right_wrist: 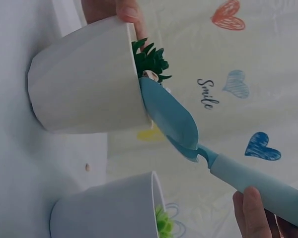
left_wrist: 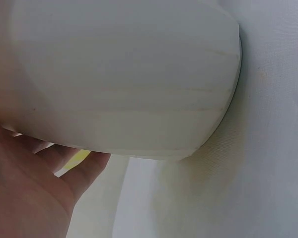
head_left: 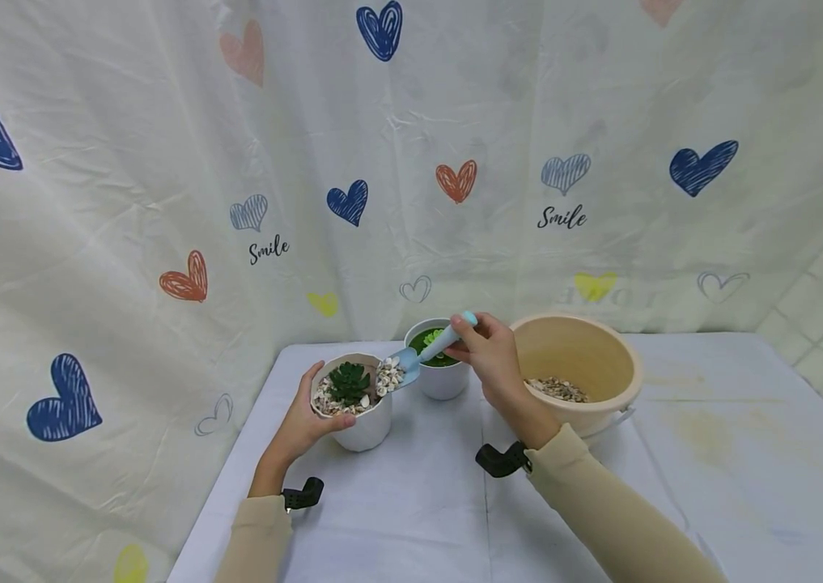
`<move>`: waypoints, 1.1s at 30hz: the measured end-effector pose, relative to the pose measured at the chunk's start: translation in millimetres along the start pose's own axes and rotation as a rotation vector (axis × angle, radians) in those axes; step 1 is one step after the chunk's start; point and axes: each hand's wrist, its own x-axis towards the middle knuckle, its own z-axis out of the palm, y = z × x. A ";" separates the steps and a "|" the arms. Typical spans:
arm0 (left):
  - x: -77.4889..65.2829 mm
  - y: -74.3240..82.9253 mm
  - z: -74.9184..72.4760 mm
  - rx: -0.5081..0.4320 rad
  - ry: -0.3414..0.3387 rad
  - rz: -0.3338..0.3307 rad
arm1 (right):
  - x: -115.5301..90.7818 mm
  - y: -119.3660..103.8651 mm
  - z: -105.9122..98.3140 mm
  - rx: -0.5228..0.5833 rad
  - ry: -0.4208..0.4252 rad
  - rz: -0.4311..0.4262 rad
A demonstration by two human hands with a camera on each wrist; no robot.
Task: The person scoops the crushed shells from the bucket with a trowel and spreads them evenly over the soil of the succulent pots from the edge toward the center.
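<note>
A white pot (head_left: pixel 363 433) with a dark green succulent (head_left: pixel 349 382) and pale pebbles stands at the table's left part. My left hand (head_left: pixel 302 421) grips this pot round its rim, thumb in front; the left wrist view shows fingers along its side (left_wrist: pixel 114 89). My right hand (head_left: pixel 491 356) holds a light blue hand trowel (right_wrist: pixel 171 116) by its handle. The trowel's blade carries pebbles (head_left: pixel 389 376) and its tip lies over the pot's right rim. Behind it, a second white pot (head_left: pixel 443 382) holds a bright green succulent (right_wrist: pixel 164 223).
A beige bucket (head_left: pixel 586 348) with pebbles (head_left: pixel 559 389) in its bottom stands right of the pots, close to my right forearm. White cloth covers the table (head_left: pixel 426 502). A curtain (head_left: pixel 396 105) printed with hearts hangs behind. One small pebble (right_wrist: pixel 87 167) lies on the cloth between the pots.
</note>
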 end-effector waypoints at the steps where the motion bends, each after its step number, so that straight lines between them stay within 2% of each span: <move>1: 0.1 0.1 0.0 0.000 -0.001 0.000 | -0.5 -0.7 0.4 -0.003 -0.003 -0.005; 8: 0.5 0.5 0.8 -0.008 0.000 -0.008 | -2.4 -3.0 2.2 0.007 -0.013 -0.039; 33: 0.9 0.2 1.6 -0.004 0.003 -0.008 | -3.2 -0.6 0.4 0.015 -0.006 -0.055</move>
